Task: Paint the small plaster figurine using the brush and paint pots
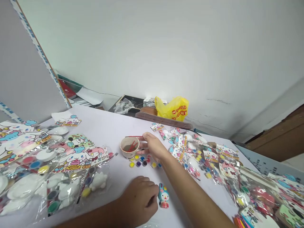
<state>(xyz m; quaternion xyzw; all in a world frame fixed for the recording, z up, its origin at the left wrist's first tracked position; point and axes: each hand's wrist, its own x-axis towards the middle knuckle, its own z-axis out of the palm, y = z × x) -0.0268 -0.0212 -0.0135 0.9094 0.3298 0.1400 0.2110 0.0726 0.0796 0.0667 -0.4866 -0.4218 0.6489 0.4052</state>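
Observation:
My right hand (152, 146) pinches a thin red brush (134, 136) over the rim of a paper cup (125, 153). Dark liquid and more red sticks show inside the cup, and my fingers are beside its right wall. Small paint pots (144, 163) in several colours lie just below the cup and hand. My left hand (140, 199) rests curled on the table, nearer to me, its fingers folded in. Right beside its knuckles is a small painted figurine (163, 196) with a blue hood, white face and red base.
Clear packets with white figures, paint pots and cartoon cards (78, 160) cover the table's left side. Similar packets (209, 158) spread over the right. Coloured pens (241, 222) lie at the lower right. Behind the table are a yellow plastic bag (172, 109) and a wall.

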